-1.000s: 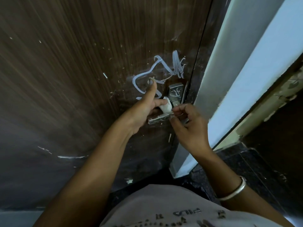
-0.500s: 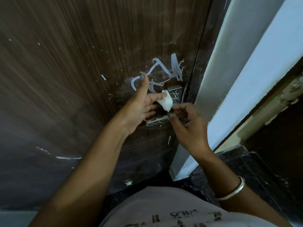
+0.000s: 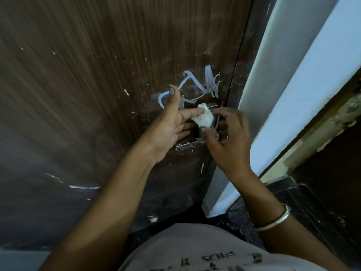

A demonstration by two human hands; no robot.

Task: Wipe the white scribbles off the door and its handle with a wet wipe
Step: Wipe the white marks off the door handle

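Note:
The dark brown wooden door carries looping white scribbles just above its metal handle. My left hand pinches a crumpled white wet wipe at its fingertips, thumb raised against the scribbles. The wipe rests over the handle's back plate, hiding most of it. My right hand hovers by the door's edge with fingers arched apart. Its thumb tip sits just under the wipe, above the lever.
A white wall and door frame rise right beside the door's edge. Dark speckled floor lies below, with another dark opening at the far right. Short white streaks mark the door low on the left.
My left hand has carried the wipe up from the lever to the back plate. My right hand has let go of the lever end and spread its fingers.

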